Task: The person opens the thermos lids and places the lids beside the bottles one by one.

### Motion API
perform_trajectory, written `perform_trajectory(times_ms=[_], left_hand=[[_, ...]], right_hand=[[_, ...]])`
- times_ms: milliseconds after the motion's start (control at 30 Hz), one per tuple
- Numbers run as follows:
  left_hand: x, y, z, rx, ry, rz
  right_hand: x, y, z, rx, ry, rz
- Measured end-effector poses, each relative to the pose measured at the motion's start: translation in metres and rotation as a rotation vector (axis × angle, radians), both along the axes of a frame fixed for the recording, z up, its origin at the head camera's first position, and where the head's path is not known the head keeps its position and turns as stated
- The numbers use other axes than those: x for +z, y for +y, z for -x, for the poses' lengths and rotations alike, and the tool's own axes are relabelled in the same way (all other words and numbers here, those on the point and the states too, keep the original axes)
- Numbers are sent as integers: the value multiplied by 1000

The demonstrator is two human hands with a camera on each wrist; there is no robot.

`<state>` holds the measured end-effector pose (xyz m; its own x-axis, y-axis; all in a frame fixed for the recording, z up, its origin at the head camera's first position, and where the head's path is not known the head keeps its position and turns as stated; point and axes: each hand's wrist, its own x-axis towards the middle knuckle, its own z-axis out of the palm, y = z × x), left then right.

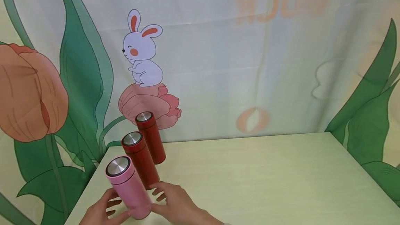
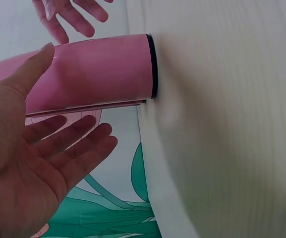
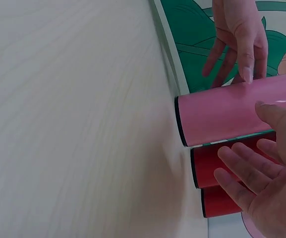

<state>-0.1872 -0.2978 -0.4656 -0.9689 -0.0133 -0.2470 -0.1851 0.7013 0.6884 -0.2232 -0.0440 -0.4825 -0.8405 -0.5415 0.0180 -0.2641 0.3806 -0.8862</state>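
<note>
A pink thermos bottle (image 1: pixel 132 193) with a silver-topped lid stands upright at the table's near left. My left hand (image 1: pixel 101 209) is at its left side, thumb near the base and fingers loosely spread. On the other side is my right hand (image 1: pixel 179 202), its thumb close to the lower wall and its fingers extended. In the left wrist view the left thumb overlaps the pink wall, while the other fingers stay extended beside it. Behind the pink bottle stand two red thermos bottles, a nearer one (image 1: pixel 142 162) and a farther one (image 1: pixel 154 141), in a slanting row.
The pale wood-grain table (image 1: pixel 265 180) extends to the right of the bottles. A printed curtain (image 1: pixel 209 61) with a rabbit, tulips and leaves hangs behind it. The table's left edge runs close beside the bottles and left hand.
</note>
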Motion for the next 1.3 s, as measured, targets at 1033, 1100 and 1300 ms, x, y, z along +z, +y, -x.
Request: perform_trajectory(times_ms=[1033, 1100, 1300], left_hand=[[2, 16, 2, 101, 90, -84], [3, 18, 1, 106, 91, -84], [9, 25, -1, 133, 101, -72]], right_hand=[[-2, -6, -2, 91, -47, 65], [-1, -5, -2, 79, -36, 78], [-2, -3, -3, 52, 39, 142]])
